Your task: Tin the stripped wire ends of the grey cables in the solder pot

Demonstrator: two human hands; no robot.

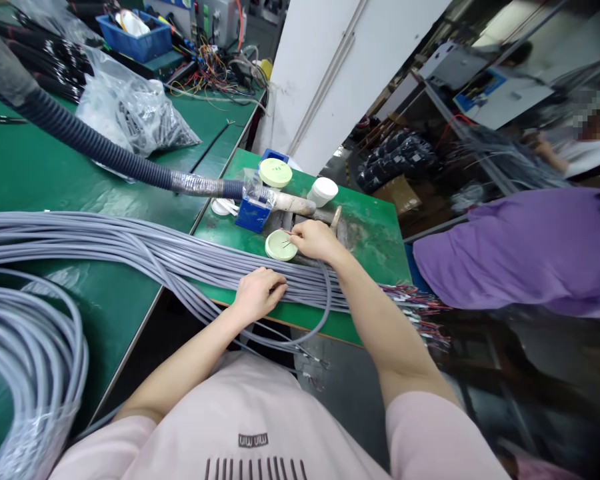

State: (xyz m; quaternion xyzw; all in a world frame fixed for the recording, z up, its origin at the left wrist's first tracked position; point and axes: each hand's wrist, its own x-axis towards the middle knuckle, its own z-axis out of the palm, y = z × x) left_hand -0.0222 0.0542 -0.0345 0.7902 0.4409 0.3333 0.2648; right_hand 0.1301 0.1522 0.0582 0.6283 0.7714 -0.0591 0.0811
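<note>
Far left: coil of grey cable (40, 327), clear wrap round its lower part, on a green table (115, 307). Ribbed dark hose (105, 157) arches over the same table, passing in front of a clear plastic bag (145, 117) of small grey parts. Long bundle of grey cables (150, 243) runs rightward from the table across to a smaller green bench (380, 250).

Blue box (253, 215) stands at the hose's end, behind the bundle. Left hand (260, 293) lies on the bundle, fingers curled and close together; cannot tell whether they grip any strand. Beyond it, a pale round tub (276, 172).

Shallow pale-green dish (275, 251) just behind the bundle. Thin dark wire tips (286, 244) show over it, at the end of a looped grey cable (329, 293). Right hand (314, 240) pinches that end between thumb and fingers; the cable hangs in a bend below the wrist. White tub (324, 191) behind.

Right: bundle's fanned coloured wire ends (420, 310), past the forearm. Then a co-worker's purple top (520, 247).
</note>
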